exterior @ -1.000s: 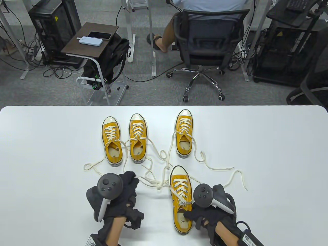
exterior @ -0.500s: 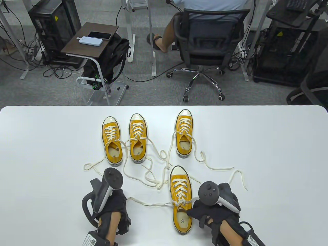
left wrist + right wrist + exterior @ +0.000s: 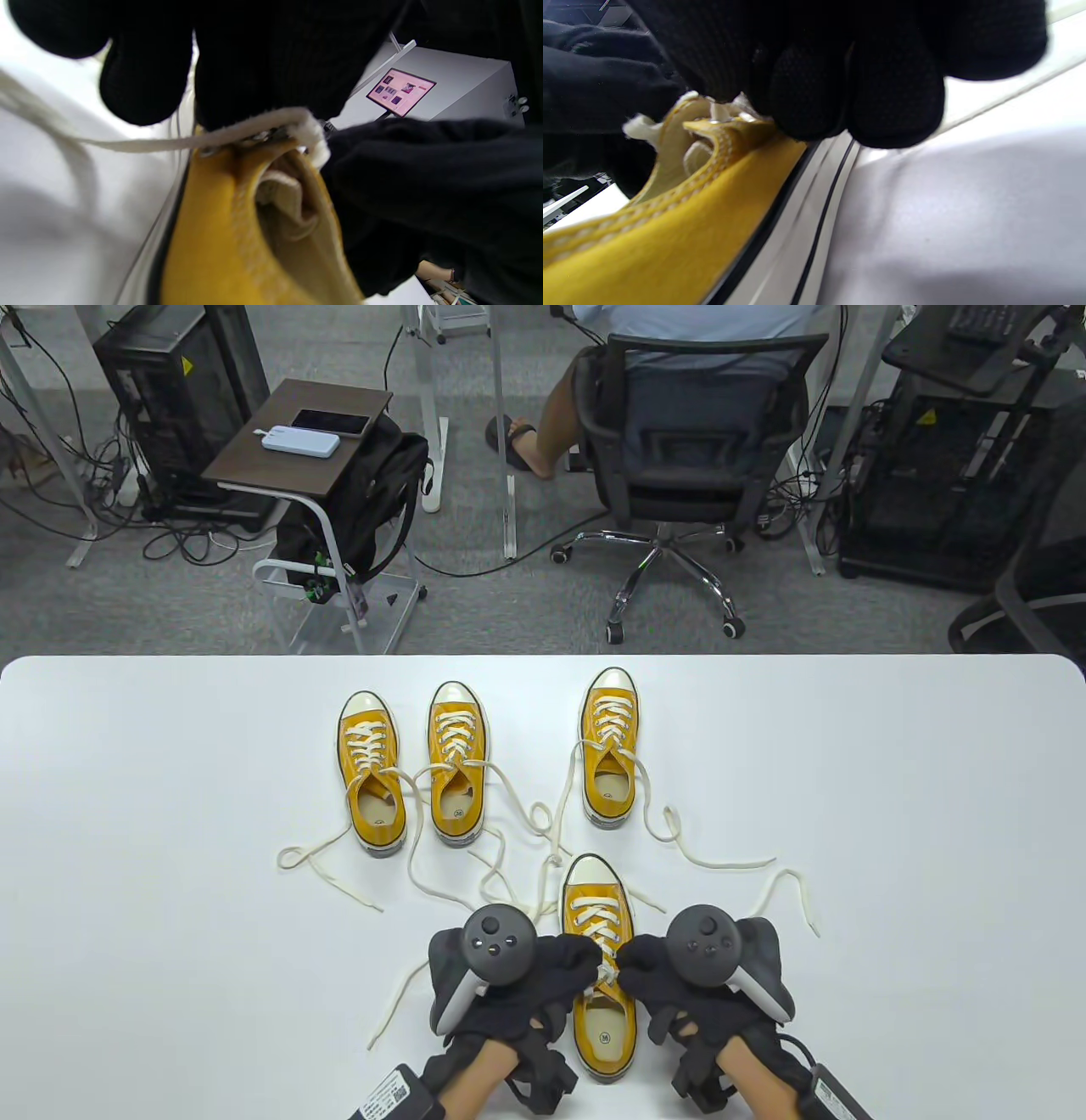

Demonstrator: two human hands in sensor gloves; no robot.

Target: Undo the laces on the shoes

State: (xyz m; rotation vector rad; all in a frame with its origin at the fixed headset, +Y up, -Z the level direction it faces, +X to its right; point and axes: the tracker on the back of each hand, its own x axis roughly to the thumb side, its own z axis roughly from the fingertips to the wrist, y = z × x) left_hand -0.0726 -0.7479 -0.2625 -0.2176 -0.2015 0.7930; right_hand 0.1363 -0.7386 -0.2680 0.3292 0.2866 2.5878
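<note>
The near yellow sneaker [image 3: 598,899] lies toe away from me at the table's front; it also shows in the left wrist view [image 3: 220,237] and the right wrist view [image 3: 670,237]. My left hand [image 3: 585,959] and right hand [image 3: 632,960] meet over its top eyelets, one from each side. The left fingers [image 3: 254,63] close on the cream lace [image 3: 169,143] at the eyelet. The right fingers [image 3: 840,84] curl onto the lace [image 3: 638,127] on the other side. The knot is hidden under the fingers. One lace end [image 3: 399,997] lies loose on the table to the left.
Three more yellow sneakers [image 3: 371,780] [image 3: 458,768] [image 3: 609,751] stand further back with laces undone. Their laces [image 3: 509,857] tangle across the white table [image 3: 891,814] just beyond the near shoe. Another lace end [image 3: 789,891] lies to the right.
My left hand pulled a lace out to the left, let it drop on the table, then moved right to the near shoe. My right hand shifted slightly forward onto the top eyelets.
</note>
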